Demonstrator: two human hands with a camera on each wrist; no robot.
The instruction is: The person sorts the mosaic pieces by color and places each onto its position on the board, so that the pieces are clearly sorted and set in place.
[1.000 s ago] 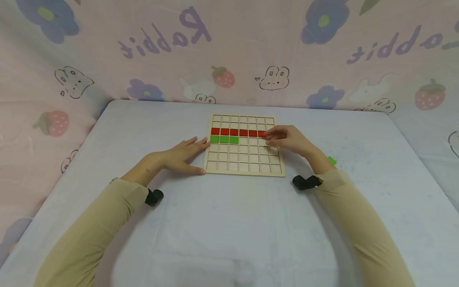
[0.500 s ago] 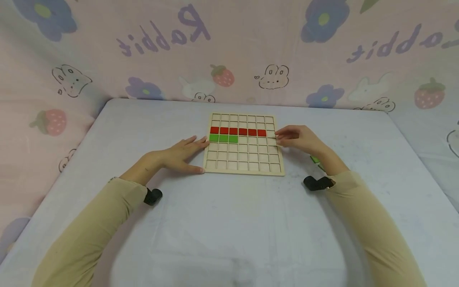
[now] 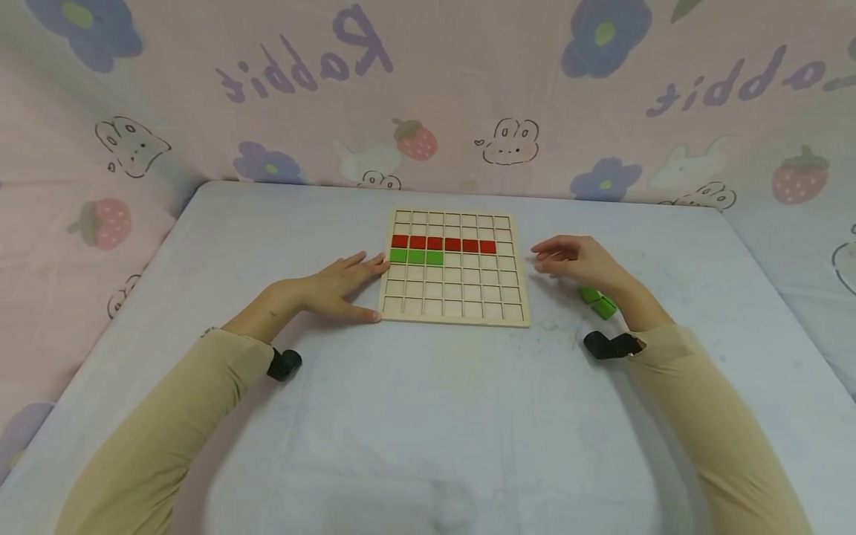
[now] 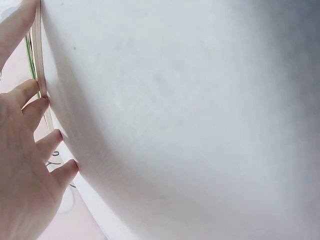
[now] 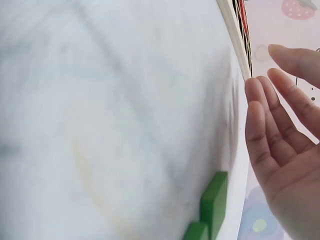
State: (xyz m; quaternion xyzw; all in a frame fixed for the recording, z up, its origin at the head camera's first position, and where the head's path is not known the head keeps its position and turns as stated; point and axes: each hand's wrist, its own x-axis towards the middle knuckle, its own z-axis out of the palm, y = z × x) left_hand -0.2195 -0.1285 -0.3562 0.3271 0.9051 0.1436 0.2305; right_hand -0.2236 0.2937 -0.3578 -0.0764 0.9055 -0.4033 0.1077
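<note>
A light wooden grid board [image 3: 453, 323] lies on the table. One of its rows bears several red square tiles [image 3: 452, 244], and below them three green tiles [image 3: 416, 256] fill the left end of another row. My left hand [image 3: 331, 292] lies with fingers spread, its fingertips and thumb touching the board's left edge. To the right of the board, apart from it, my right hand [image 3: 583, 261] hovers with fingers loosely bent and nothing held. Near its wrist sit loose green tiles [image 3: 605, 307], partly hidden by the hand; in the right wrist view two green tiles [image 5: 214, 200] show.
White cloth covers the table [image 3: 401, 416]. Behind it hangs a pink curtain [image 3: 455, 89] with rabbits, flowers and strawberries printed on it. Black wrist cameras [image 3: 607, 345] sit at both sleeve cuffs.
My right hand has drawn back rightward from the board, off the end of the red row. More of the loose green tiles now shows. My left hand has stayed at the board's edge.
</note>
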